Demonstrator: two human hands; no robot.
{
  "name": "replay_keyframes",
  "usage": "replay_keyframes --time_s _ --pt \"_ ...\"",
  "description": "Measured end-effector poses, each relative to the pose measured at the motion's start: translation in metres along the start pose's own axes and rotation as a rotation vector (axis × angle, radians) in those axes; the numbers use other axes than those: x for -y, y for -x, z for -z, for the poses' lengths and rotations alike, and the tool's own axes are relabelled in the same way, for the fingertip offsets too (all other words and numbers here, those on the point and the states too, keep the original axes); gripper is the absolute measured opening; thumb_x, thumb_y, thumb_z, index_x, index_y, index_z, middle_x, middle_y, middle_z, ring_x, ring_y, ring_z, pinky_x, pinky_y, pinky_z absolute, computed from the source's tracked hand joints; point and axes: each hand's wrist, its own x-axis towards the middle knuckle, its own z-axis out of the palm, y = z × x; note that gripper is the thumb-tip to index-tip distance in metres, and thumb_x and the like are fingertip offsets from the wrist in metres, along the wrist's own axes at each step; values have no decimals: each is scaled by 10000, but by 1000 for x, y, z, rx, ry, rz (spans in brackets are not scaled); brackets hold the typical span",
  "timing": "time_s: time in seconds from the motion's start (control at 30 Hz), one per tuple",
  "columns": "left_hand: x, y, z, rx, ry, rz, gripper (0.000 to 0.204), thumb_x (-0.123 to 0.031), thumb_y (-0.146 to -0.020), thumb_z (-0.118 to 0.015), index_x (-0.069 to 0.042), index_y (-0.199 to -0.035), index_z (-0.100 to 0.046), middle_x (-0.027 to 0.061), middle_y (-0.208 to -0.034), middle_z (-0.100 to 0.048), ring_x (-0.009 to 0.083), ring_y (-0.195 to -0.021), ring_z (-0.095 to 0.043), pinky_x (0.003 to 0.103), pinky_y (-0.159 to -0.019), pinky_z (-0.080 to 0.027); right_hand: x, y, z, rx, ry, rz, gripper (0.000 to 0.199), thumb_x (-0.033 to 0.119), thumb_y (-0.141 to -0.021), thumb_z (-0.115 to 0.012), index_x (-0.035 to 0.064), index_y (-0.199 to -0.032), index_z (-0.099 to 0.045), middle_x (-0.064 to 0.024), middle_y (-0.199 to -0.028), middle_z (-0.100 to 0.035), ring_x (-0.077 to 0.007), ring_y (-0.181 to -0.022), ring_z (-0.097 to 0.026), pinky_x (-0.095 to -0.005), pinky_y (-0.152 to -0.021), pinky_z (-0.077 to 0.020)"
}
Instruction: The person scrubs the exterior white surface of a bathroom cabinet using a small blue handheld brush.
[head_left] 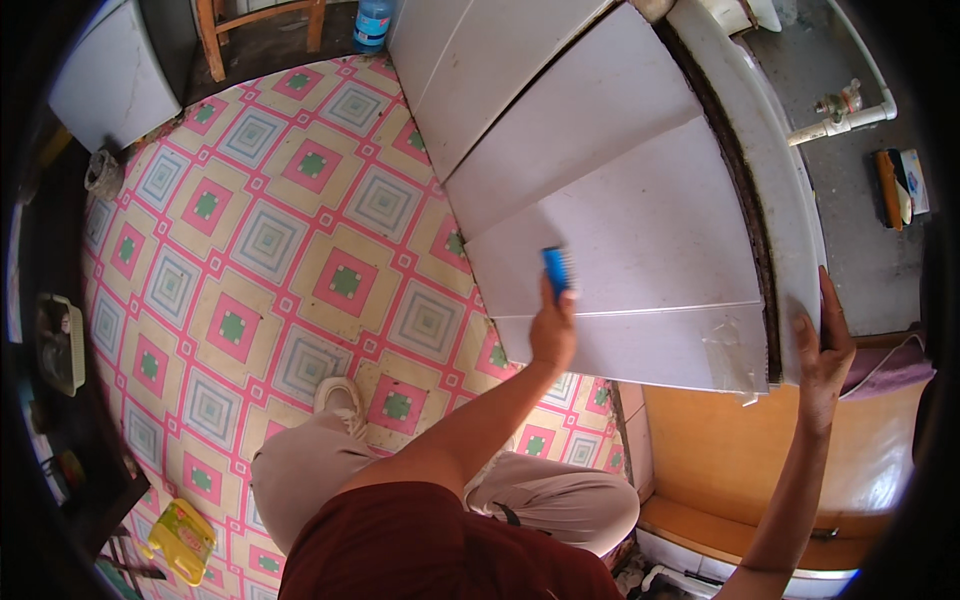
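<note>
My left hand grips a small blue brush and presses it against the white tiled side wall of a counter. My right hand rests with fingers spread over the counter's rounded white edge, holding onto it. I am crouched low, knees bent in beige trousers, one white shoe on the floor.
The floor has a pink, yellow and green patterned covering. A yellow object lies on it lower left. Chair legs and a blue bottle stand at the top. A pipe with a valve runs above the counter. An orange cabinet panel sits below.
</note>
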Motion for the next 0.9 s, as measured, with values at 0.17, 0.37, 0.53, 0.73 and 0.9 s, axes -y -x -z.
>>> replay_keyframes --time_s 0.17,0.37,0.53,0.73,0.9 --pt "28 -21 0 17 190 248 569 -410 -946 -401 -17 -1350 -318 245 -822 -628 411 -730 -614 471 -617 -461 3 -2 -3 -3 -16 6 519 175 -827 -627 -20 -1285 -483 -149 -1235 -552 -198 -1123 -509 -312 -973 -370" --pt "-98 17 12 232 443 -91 602 -406 -957 -422 -103 -1420 -186 70 -658 -477 162 -544 -457 274 -542 -406 1 -1 -3 -26 28 15 535 228 -832 -635 -14 -1285 -486 -148 -1221 -561 -204 -1109 -521 -310 -963 -379" --pt "-67 12 6 242 250 -102 592 -398 -957 -397 -112 -1423 -173 161 -742 -595 321 -649 -614 382 -603 -483 2 2 0 -24 56 9 537 227 -830 -636 -9 -1288 -485 -146 -1229 -557 -202 -1109 -523 -316 -963 -381" --pt "50 -8 4 24 40 265 547 -424 -959 -338 -62 -1365 -278 217 -669 -608 408 -624 -601 484 -523 -447 5 0 -5 -23 2 8 536 208 -824 -633 -8 -1290 -484 -139 -1222 -564 -196 -1109 -525 -320 -962 -385" --pt "-37 37 -6 123 204 180 657 -476 -947 -344 -26 -1401 -194 220 -653 -586 414 -618 -586 480 -525 -432 2 2 -2 -30 24 14 508 153 -821 -613 -7 -1287 -488 -137 -1197 -579 -193 -1093 -531 -312 -952 -393"
